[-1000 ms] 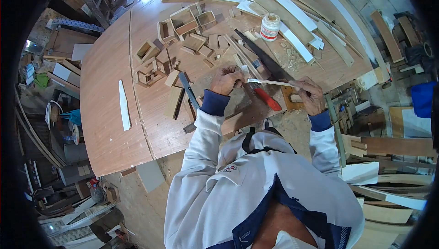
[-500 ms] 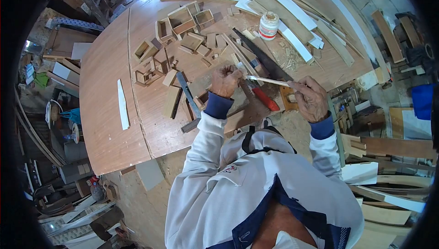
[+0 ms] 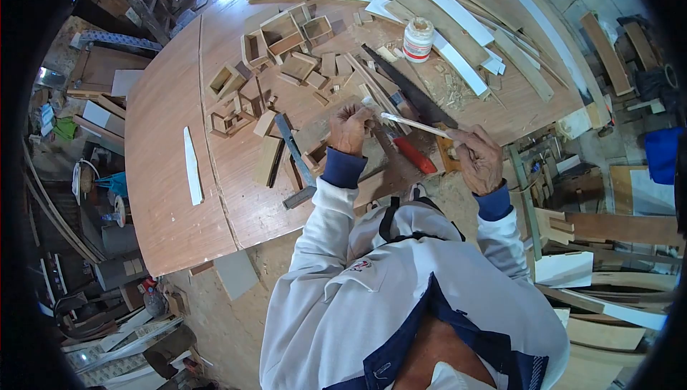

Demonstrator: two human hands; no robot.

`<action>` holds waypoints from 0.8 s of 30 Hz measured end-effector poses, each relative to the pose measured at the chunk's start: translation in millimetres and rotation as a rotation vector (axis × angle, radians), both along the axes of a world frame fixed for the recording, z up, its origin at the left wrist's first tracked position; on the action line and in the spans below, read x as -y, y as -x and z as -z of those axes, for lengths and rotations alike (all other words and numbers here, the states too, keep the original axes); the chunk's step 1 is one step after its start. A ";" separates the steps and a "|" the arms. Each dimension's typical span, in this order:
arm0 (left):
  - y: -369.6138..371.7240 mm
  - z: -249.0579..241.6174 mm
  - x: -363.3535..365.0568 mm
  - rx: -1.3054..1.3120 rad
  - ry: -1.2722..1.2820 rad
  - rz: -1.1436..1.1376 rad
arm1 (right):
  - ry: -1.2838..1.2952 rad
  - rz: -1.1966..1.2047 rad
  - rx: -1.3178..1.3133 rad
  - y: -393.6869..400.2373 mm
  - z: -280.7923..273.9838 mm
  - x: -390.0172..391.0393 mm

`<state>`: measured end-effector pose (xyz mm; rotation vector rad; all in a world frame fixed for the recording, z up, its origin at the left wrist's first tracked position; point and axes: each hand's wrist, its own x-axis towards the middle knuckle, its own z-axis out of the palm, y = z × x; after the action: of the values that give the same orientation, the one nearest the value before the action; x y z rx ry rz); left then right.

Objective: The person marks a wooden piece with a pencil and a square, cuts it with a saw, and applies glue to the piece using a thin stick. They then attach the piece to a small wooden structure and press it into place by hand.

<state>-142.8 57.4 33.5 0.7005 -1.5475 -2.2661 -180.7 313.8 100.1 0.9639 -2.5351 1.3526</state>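
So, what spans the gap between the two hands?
In the head view, a thin stick: the right hand holds one end, and its whitish tip points toward the left hand, apparently without touching it.

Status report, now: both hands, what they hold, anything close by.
Right hand gripping thin stick, white-tipped. Left hand pinching small pale piece. Red handle and handsaw close by on table.

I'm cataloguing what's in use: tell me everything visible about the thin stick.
The thin stick looks wooden, pale and straight, its tip whitish. The right hand grips one end; the other points toward the left hand, above the table. Whether that tip touches anything is too small to tell.
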 end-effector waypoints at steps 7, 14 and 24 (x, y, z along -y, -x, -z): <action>-6.4 -1.8 6.9 0.075 -0.128 0.203 | 0.222 -0.126 0.258 16.5 24.8 -18.0; -12.8 -2.3 11.8 0.064 -0.074 0.297 | 0.179 -0.123 0.302 15.7 31.7 -17.0; -12.5 -16.2 21.6 0.133 -0.083 0.383 | 0.182 -0.154 0.387 26.5 31.5 -12.9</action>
<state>-130.3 35.8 49.6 0.6303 -1.7872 -2.6181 -207.2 326.7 68.6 0.9569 -2.5731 1.9460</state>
